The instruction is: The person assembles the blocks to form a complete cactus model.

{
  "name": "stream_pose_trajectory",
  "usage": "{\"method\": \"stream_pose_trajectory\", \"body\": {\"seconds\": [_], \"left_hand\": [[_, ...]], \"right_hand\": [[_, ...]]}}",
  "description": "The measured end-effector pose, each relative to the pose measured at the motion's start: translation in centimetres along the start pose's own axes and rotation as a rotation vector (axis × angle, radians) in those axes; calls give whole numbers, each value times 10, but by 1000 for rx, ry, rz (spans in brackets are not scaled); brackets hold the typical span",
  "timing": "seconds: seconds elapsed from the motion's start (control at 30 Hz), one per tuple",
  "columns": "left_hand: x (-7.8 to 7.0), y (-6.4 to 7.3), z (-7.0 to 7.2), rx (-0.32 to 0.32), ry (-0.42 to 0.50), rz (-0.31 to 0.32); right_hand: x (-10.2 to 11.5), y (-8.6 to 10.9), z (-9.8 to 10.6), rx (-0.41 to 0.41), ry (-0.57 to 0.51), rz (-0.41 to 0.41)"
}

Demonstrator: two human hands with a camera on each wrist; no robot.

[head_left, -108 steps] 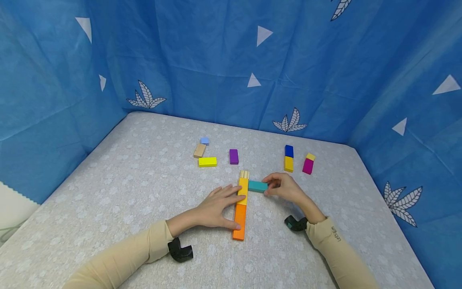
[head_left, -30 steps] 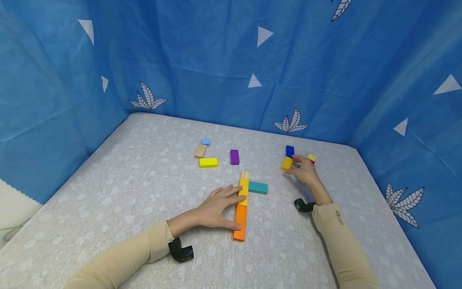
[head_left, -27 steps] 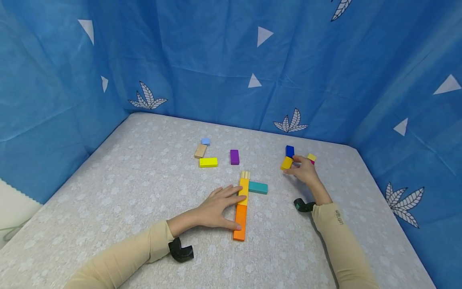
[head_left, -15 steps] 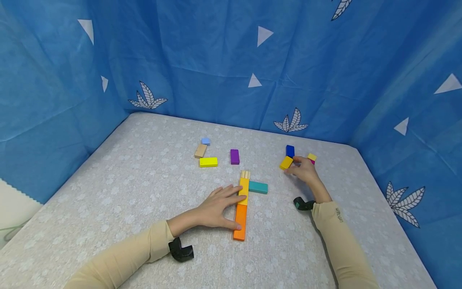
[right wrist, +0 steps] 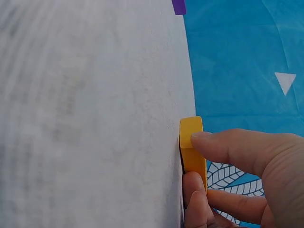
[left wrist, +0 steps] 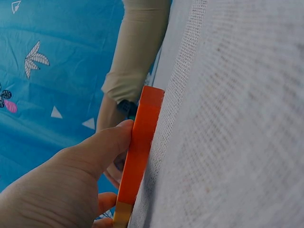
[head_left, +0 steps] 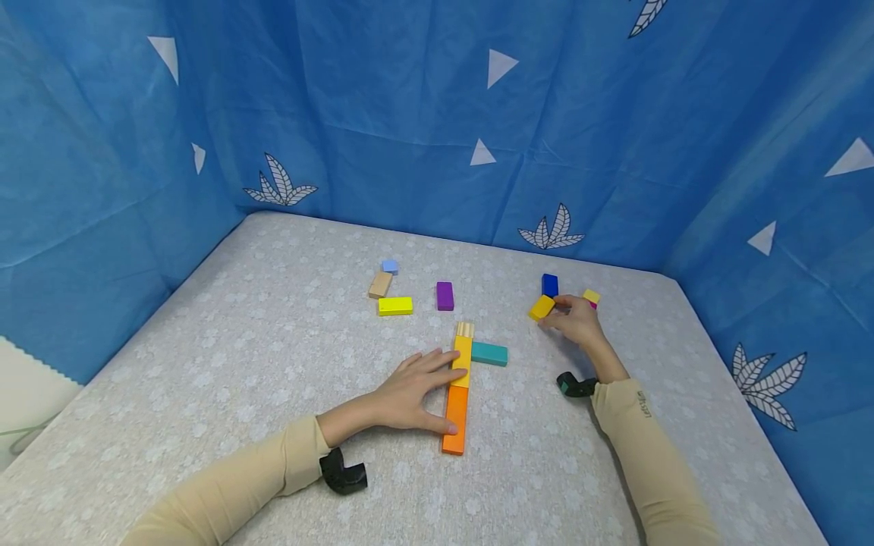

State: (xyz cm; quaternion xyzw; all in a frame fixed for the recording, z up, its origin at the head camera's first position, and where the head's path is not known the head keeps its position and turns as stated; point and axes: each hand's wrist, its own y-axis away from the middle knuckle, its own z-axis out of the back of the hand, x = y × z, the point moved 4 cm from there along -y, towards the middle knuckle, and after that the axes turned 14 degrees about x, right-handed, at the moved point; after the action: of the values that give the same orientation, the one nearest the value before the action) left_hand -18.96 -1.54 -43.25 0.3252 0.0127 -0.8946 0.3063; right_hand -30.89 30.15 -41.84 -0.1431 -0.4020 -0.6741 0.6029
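Observation:
In the head view my left hand (head_left: 410, 394) lies with fingers spread over an upright row of blocks. Its fingers rest on the amber block (head_left: 462, 345) and its thumb touches the orange block (head_left: 455, 421). A ribbed pale block (head_left: 465, 329) continues the row at the far end. The teal block (head_left: 489, 354) sticks out sideways to the right of the amber one. Farther right, my right hand (head_left: 579, 322) pinches a yellow block (head_left: 542, 307) between thumb and fingers, also seen in the right wrist view as a yellow block (right wrist: 192, 156), low over the cloth.
Just behind the pinched block lies a dark blue block (head_left: 549, 285). A pale yellow block (head_left: 591, 296) and a magenta one (head_left: 592, 305) are partly hidden by the right hand. Purple (head_left: 445, 296), bright yellow (head_left: 395, 306), wooden (head_left: 380, 285) and light blue (head_left: 390, 267) blocks lie toward the back.
My right hand has let go of the teal block, moved right and back, and taken the yellow block, which now sits turned at a slant. My left hand has stayed in place.

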Motion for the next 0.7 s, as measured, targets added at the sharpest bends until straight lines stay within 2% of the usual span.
{"method": "stream_pose_trajectory", "body": {"seconds": [0.17, 0.53, 0.7], "left_hand": [[0, 0, 0, 7, 0, 5], [1, 0, -1, 4, 6, -2], [0, 1, 0, 4, 14, -8]], "right_hand": [[0, 4, -1, 8, -5, 27], [9, 15, -10, 79, -19, 96], [18, 20, -15, 105, -1, 160]]}}
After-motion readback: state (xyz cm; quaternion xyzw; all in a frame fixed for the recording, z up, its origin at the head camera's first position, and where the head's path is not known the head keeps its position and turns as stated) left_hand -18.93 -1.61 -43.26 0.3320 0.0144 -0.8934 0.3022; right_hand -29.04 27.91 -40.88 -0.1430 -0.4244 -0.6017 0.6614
